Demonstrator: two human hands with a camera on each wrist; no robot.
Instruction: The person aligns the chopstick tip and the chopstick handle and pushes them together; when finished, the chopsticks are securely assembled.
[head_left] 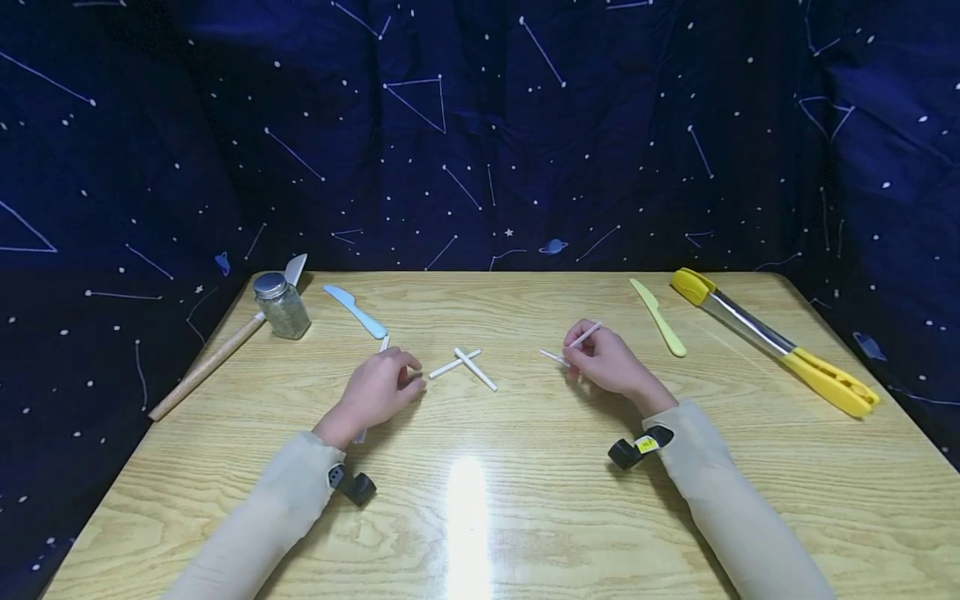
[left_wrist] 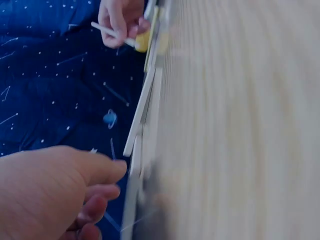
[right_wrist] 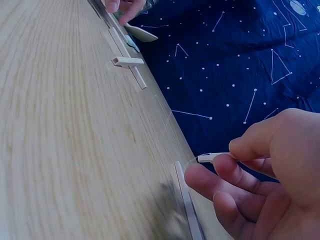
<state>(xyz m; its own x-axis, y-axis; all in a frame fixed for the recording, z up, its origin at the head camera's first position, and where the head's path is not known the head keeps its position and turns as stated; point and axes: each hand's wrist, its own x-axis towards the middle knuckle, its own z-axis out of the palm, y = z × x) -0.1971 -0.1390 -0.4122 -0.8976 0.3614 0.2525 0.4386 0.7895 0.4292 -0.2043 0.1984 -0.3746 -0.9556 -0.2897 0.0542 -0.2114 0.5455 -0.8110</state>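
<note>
My right hand pinches a thin white stick between thumb and fingertips, raised over the table. Under that hand lies a second white stick, also seen in the right wrist view as a long bar. My left hand hovers with loosely bent fingers and a gap between thumb and forefinger, holding nothing. Beneath it another white stick is mostly hidden. Between the hands two white sticks lie crossed, the upper stick resting over the lower stick.
Left on the wooden table stand a glass jar with a grey lid and a wooden-handled spatula; a blue knife lies nearby. To the right are a pale green knife and yellow-tipped tongs. A starry cloth hangs behind.
</note>
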